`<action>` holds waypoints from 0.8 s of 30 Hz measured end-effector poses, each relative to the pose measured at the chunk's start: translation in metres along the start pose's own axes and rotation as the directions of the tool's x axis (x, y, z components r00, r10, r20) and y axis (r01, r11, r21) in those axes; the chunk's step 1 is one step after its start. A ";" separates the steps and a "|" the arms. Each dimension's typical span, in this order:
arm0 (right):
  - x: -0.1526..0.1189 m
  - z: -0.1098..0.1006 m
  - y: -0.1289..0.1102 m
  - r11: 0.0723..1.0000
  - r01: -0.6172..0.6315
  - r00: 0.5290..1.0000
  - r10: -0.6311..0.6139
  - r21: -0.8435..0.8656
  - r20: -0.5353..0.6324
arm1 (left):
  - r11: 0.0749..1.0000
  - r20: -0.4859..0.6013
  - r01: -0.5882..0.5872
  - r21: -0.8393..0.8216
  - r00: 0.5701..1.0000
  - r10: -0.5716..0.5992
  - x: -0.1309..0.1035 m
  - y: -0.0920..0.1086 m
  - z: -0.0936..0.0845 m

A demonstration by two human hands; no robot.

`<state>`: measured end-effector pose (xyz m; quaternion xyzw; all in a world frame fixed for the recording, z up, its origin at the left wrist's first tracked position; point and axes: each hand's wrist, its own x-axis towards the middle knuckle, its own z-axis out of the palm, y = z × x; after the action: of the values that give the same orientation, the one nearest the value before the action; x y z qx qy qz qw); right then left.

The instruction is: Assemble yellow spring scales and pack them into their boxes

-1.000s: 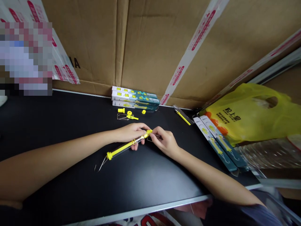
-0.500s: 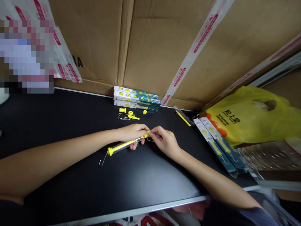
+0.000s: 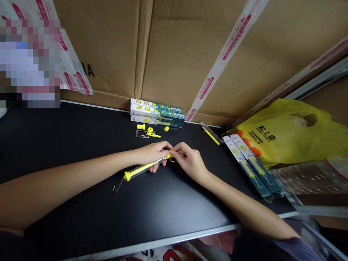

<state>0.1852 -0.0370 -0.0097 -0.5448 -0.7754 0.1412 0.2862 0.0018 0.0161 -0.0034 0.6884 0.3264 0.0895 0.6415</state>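
1. Two hands, the left hand (image 3: pixel 153 151) and the right hand (image 3: pixel 191 159), meet above the black table (image 3: pixel 190 206), in front of the stack of slim boxes (image 3: pixel 157 113).
2. The yellow-and-clear tube (image 3: pixel 141 169) slants from the hands down to the left, in front of the stack; a wire hook (image 3: pixel 117 186) sticks out from its lower end.
3. The left hand is closed around the tube's upper part, fingertips showing beneath it.
4. The right hand has thumb and forefinger pinched together at the tube's yellow end piece (image 3: pixel 169 156); whether they also grip the thin wire (image 3: pixel 173 160) cannot be told.
5. Just in front of the stack lie a yellow cap (image 3: pixel 140 127), a yellow ring (image 3: pixel 150 129), a small yellow piece (image 3: pixel 166 128) and a slim yellow part (image 3: pixel 154 135).
6. Right of the stack lies another tube (image 3: pixel 211 136); farther right, two boxes (image 3: pixel 247 165) rest just beside a yellow bag (image 3: pixel 293 141).
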 end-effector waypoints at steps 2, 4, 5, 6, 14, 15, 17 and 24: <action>0.001 -0.001 -0.001 1.000 0.000 1.000 0.000 -0.015 0.019 | 1.000 -0.006 -0.003 -0.007 1.000 0.003 0.000 0.000 0.000; 0.002 -0.003 -0.003 1.000 0.008 0.999 -0.006 -0.030 0.045 | 1.000 -0.007 -0.018 -0.012 1.000 0.018 0.000 -0.001 -0.001; 0.003 -0.004 -0.004 0.999 0.013 0.998 -0.011 -0.032 0.057 | 0.999 -0.004 -0.028 -0.014 1.000 0.028 0.000 -0.001 -0.001; 0.003 -0.006 -0.005 0.999 0.018 0.998 -0.016 -0.030 0.065 | 0.999 0.001 -0.039 -0.015 0.999 0.039 0.001 -0.002 -0.001; 0.004 -0.003 -0.009 0.985 0.015 1.000 -0.011 0.174 -0.028 | 0.995 -0.083 -0.090 -0.036 0.993 0.087 0.003 -0.006 0.005; 0.004 -0.001 -0.010 0.959 0.003 0.997 0.017 0.282 -0.070 | 0.992 -0.104 -0.112 -0.051 0.989 0.106 0.002 -0.007 0.006; 0.004 0.005 -0.011 0.870 -0.033 0.987 0.107 0.492 -0.122 | 0.984 -0.155 -0.155 -0.088 0.978 0.140 0.002 -0.007 0.006; 0.000 0.017 -0.016 0.644 -0.254 0.962 0.245 0.722 0.120 | 0.949 -0.226 -0.250 -0.194 0.952 0.205 -0.001 -0.006 0.005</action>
<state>0.1627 -0.0408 -0.0151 -0.4856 -0.5735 0.4799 0.4529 0.0020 0.0110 -0.0101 0.6336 0.2963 0.2683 0.6624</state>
